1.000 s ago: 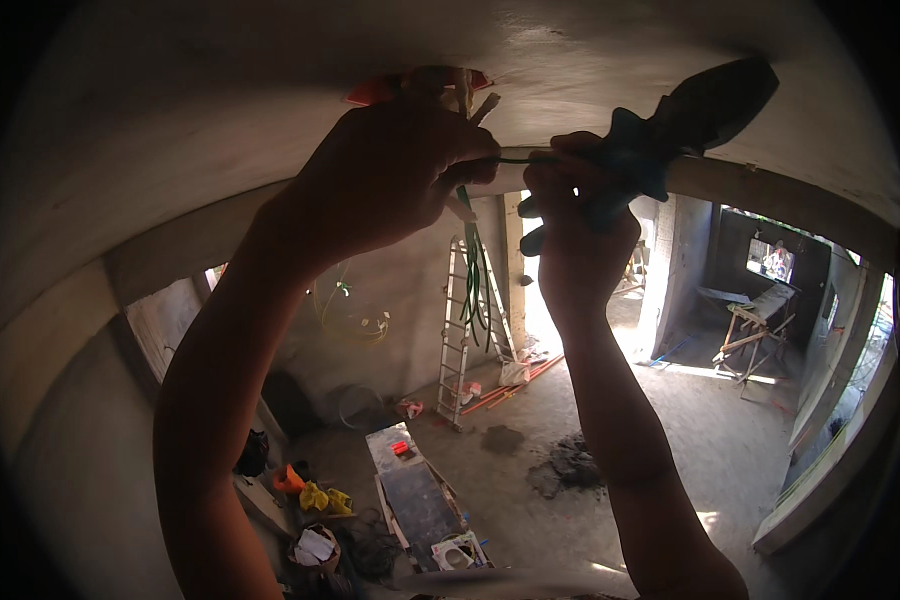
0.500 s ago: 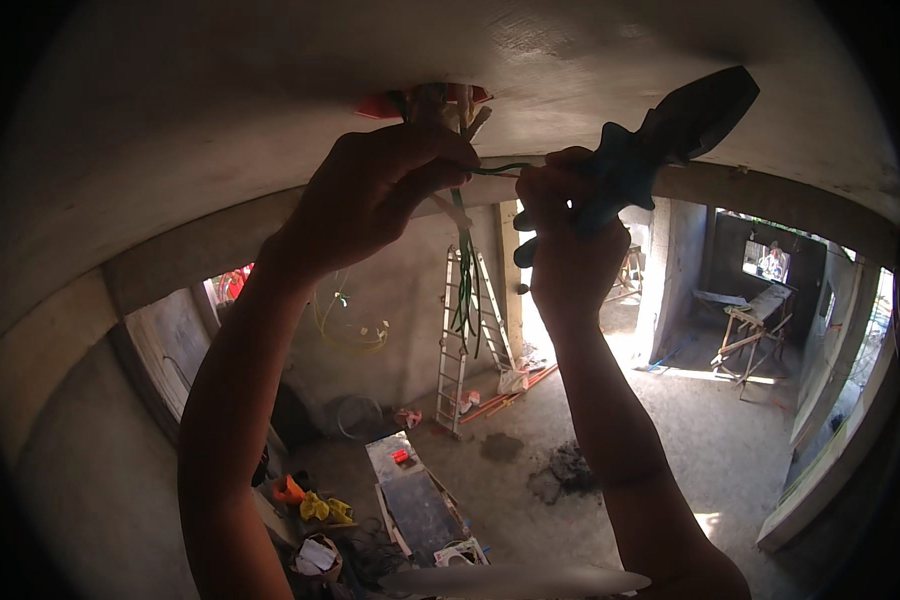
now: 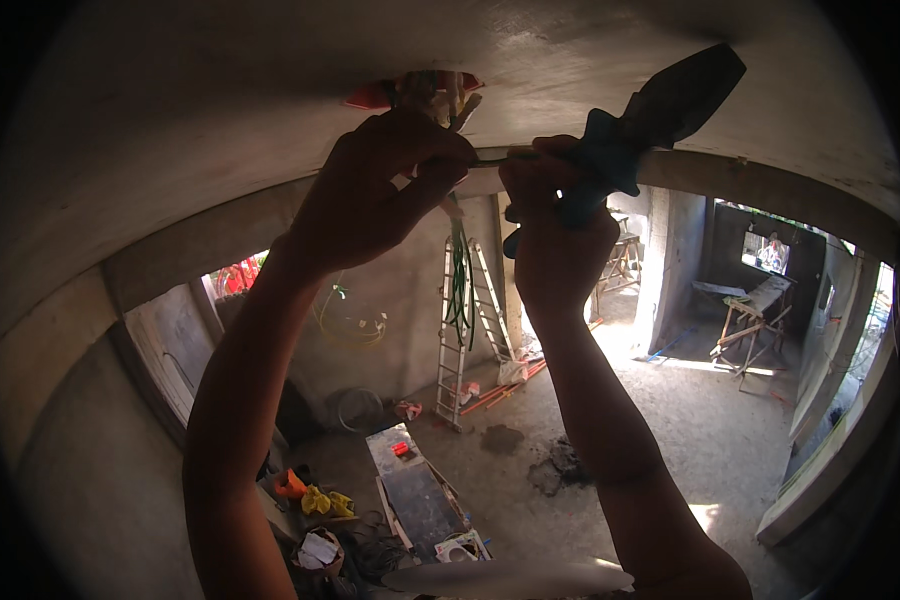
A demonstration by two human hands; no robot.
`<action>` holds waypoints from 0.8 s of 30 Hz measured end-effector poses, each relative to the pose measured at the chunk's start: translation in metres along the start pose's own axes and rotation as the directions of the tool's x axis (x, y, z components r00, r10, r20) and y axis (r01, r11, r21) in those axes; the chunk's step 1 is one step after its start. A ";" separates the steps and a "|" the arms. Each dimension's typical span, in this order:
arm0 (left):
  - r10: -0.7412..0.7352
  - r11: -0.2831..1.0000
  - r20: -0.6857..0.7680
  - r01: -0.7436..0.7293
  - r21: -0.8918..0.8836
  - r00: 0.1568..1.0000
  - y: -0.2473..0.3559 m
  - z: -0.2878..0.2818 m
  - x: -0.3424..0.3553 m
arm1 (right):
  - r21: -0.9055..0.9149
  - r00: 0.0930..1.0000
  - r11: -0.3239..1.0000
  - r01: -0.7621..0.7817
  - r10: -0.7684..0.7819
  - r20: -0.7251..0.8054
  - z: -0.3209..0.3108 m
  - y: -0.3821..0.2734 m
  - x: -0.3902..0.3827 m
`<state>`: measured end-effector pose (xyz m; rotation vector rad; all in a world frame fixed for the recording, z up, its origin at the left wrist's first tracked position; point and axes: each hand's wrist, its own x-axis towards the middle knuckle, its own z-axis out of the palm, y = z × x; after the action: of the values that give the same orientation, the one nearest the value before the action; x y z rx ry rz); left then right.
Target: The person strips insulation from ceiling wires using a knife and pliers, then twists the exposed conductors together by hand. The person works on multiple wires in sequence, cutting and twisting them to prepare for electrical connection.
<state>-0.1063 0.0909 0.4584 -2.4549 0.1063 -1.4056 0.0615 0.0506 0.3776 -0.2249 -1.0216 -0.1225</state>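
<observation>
While one dark wire (image 3: 492, 162) runs pinched between left grip (image 3: 370, 185) and right grip (image 3: 562, 240) (pliers (image 3: 688, 98) clasped there too, jaws off the wire), green strands (image 3: 458, 285) below left grip hang loose, seemingly undone.

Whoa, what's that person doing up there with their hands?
The person's left hand is pinching a thin green wire just below a red-edged hole in the ceiling. The wire runs across to the fingers of the right hand, which also holds pliers with teal handles, their tip pointing up and to the right. More green wires dangle below the left hand. Farther off, a ladder stands on the floor.
</observation>
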 end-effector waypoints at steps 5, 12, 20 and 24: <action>-0.116 0.990 0.111 0.124 -0.067 0.987 0.004 -0.006 0.001 | 0.053 0.994 0.993 -0.110 0.109 0.009 0.001 -0.002 0.001; -0.127 0.989 0.017 0.128 -0.067 0.992 0.013 0.000 0.010 | 0.095 0.995 0.990 -0.103 0.104 -0.007 0.000 -0.004 0.006; -0.204 0.978 0.011 0.204 -0.039 0.979 0.017 0.006 0.006 | 0.123 0.997 0.990 -0.067 0.070 -0.015 0.000 -0.003 0.006; -0.165 0.985 0.016 0.166 -0.052 0.986 0.014 0.005 0.005 | 0.067 0.998 0.996 -0.064 0.065 -0.011 0.000 -0.001 0.005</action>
<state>-0.0984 0.0781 0.4557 -2.5661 -0.0651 -1.4732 0.0641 0.0492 0.3820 -0.1958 -1.0027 -0.0307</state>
